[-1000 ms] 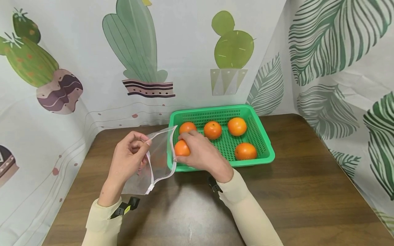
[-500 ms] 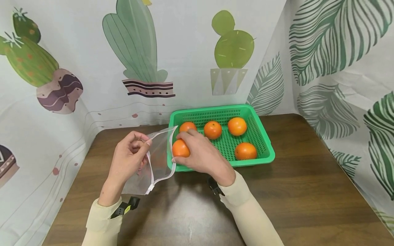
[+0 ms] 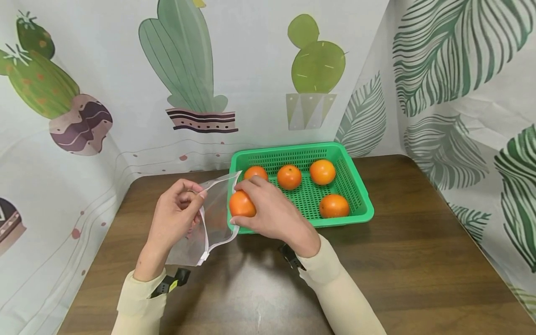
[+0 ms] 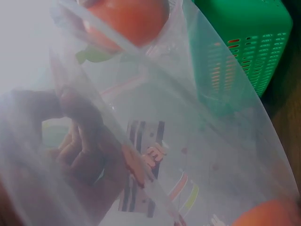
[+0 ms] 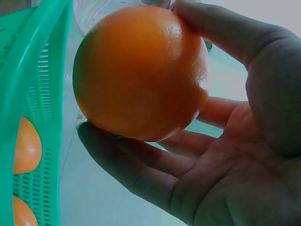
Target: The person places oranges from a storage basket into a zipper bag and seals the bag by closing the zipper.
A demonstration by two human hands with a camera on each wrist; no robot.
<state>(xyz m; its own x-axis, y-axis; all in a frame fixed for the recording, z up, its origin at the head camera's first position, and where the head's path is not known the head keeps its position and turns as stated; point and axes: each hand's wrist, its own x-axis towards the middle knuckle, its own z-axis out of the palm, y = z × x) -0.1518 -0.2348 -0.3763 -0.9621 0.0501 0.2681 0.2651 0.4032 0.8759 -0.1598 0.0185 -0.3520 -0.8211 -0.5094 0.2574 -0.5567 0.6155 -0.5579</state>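
Observation:
In the head view my left hand (image 3: 176, 214) pinches the rim of a clear plastic zip bag (image 3: 219, 204) between thumb and fingers. The bag's white-edged mouth gapes to the right, with its slider (image 3: 204, 257) at the lower corner. My right hand (image 3: 272, 209) grips an orange (image 3: 242, 204) at that mouth, over the left end of the green basket (image 3: 364, 200). In the right wrist view, thumb and fingertips spread round the orange (image 5: 141, 75). Through the bag's film, the left wrist view shows the held orange (image 4: 131, 21) at the top and a rounded orange shape (image 4: 270, 214) at the bottom corner.
Several more oranges, one of them at the basket's front right (image 3: 334, 206), lie in the basket. It stands at the back of the brown wooden table (image 3: 418, 260), close to a cloth backdrop (image 3: 259, 70) printed with cacti and leaves.
My right hand has moved slightly left with the orange, bringing it from beside the bag's edge into its mouth. The left hand and the basket have stayed put.

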